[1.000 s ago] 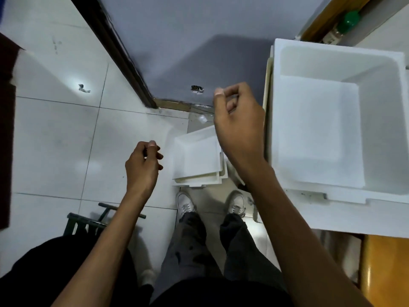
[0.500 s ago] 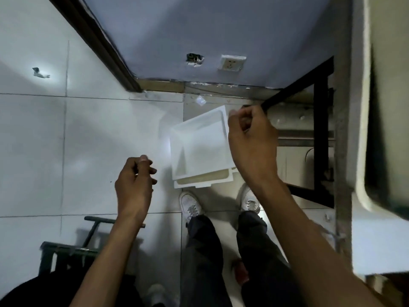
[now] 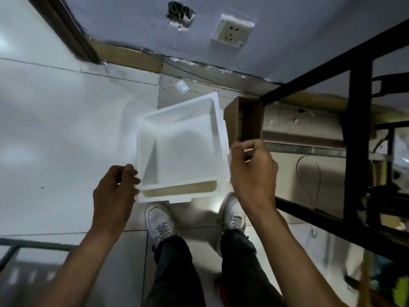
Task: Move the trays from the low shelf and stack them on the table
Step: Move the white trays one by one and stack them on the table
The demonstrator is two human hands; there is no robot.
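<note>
The white trays (image 3: 183, 149) lay directly ahead of me and between my two hands, nested one in another in a small pile just beyond my shoes (image 3: 160, 220). I could not tell whether the pile sat on the floor itself or on a very low board. The top tray was nearly square, its open side up, turned slightly so that its far corner pointed away to my right, and a yellowish rim showed beneath its near edge.

My left hand (image 3: 114, 192) was at the pile's near left corner, fingers curled, the fingertips at or touching the rim. I could not tell for certain whether they had closed on it. My right hand (image 3: 252, 171) was at the right edge, a little farther along, thumb and fingers bent in a loose pinch close against the side wall. Whether it gripped the tray was not clear either.

Neither hand was plainly nearer. The trays sat evenly between them, so I judged the coming move to be a two-handed lift from opposite sides. The black frame (image 3: 356, 120) and a brown box (image 3: 243, 120) stood close beyond my right hand, and I thought that side needed care on the way up.
</note>
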